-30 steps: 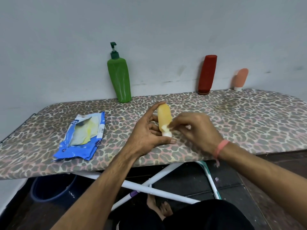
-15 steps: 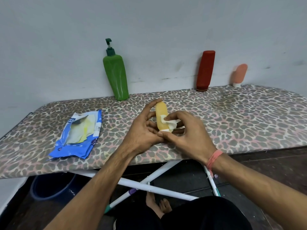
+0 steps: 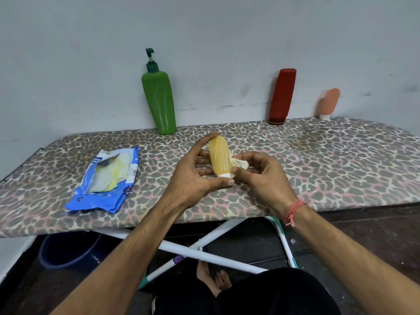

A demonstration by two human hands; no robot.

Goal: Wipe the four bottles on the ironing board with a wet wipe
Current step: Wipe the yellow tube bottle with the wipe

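My left hand (image 3: 193,178) grips a small yellow bottle (image 3: 220,156) above the leopard-print ironing board (image 3: 329,169), its white cap pointing down. My right hand (image 3: 261,176) holds a crumpled wet wipe (image 3: 238,161) against the bottle's right and back side; most of the wipe is hidden behind the bottle and fingers. Against the wall stand a green pump bottle (image 3: 159,98), a red bottle (image 3: 283,96) on its cap and a small peach bottle (image 3: 329,102) on its white cap.
A blue wet-wipe pack (image 3: 106,180), torn open, lies on the board's left part. Under the board are white crossed legs (image 3: 204,246), a dark blue bucket (image 3: 66,251) at the left, and my bare foot and dark-clothed knee.
The wipe has slid from the bottle's cap end, across its front, to its right and back side. The bottle has turned a little in my left hand.
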